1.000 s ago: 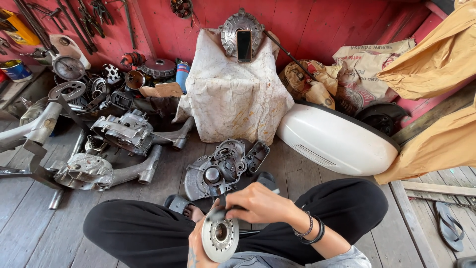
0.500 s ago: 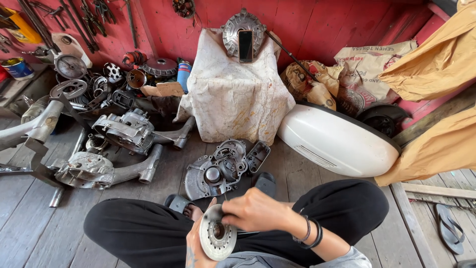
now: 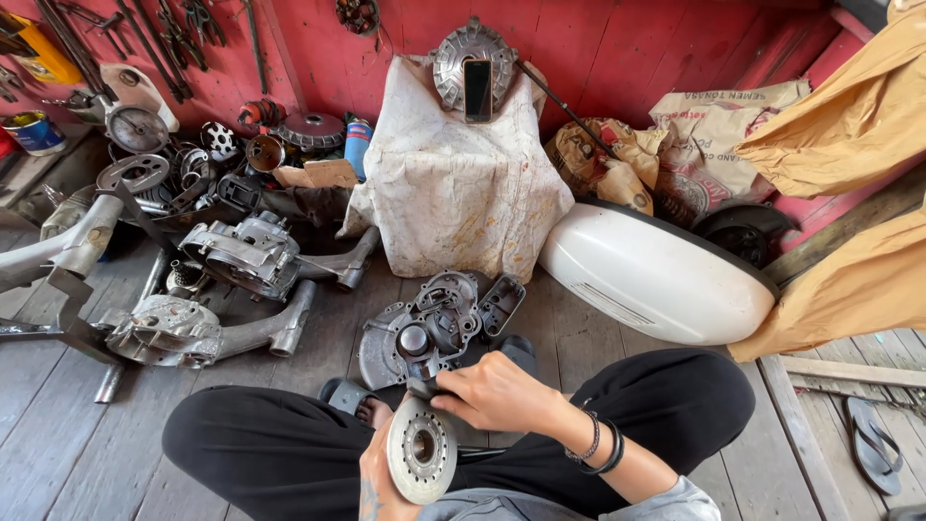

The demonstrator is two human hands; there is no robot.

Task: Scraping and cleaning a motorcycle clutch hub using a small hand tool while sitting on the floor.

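My left hand (image 3: 378, 475) grips round perforated silver metal disc (image 3: 422, 451) over my lap | right hand (image 3: 490, 394) fingers pinched shut on its dark top fitting (image 3: 422, 386) | best: hold disc steady, twist gently.

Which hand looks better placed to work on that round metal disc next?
Probably the right hand: its fingers sit at the top edge of the disc, free to act, while the left hand is busy gripping it from below.

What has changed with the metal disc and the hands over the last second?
Little: the left hand keeps holding the round metal disc, which has tilted slightly and sits a touch lower. The right hand stays at its top edge, grip unchanged. The engine casing and white cover have not moved.
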